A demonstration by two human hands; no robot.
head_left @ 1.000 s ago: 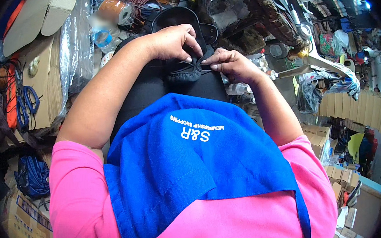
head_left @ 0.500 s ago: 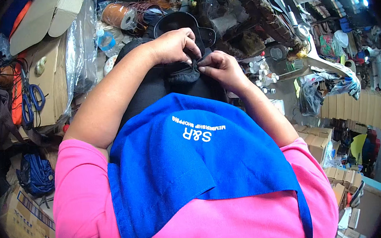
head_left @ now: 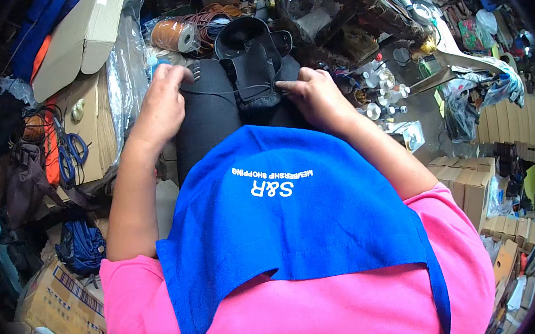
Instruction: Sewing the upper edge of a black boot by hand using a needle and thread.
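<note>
A black leather piece (head_left: 254,69) with a rounded open cup at its far end, a small side tab and a padded near edge rests on my lap between my thighs. My left hand (head_left: 162,107) is out to its left with fingers closed on a dark thread (head_left: 216,93), which runs slackly across my left thigh to the piece. At the piece's right edge, my right hand (head_left: 320,95) is closed, its fingertips pinching where the thread comes out. Whether a needle is in either hand is too small to tell.
Beyond my left hand stand an orange thread spool (head_left: 173,35) and brown cord coils (head_left: 209,29). Blue-handled scissors (head_left: 74,150) hang by cardboard on the left. Several small bottles and jars (head_left: 383,90) crowd the right. A blue apron (head_left: 296,209) covers my front.
Both hands were close together at the near part of the leather piece. My left hand has swung out left, drawing the thread across; my right hand stays by the right edge.
</note>
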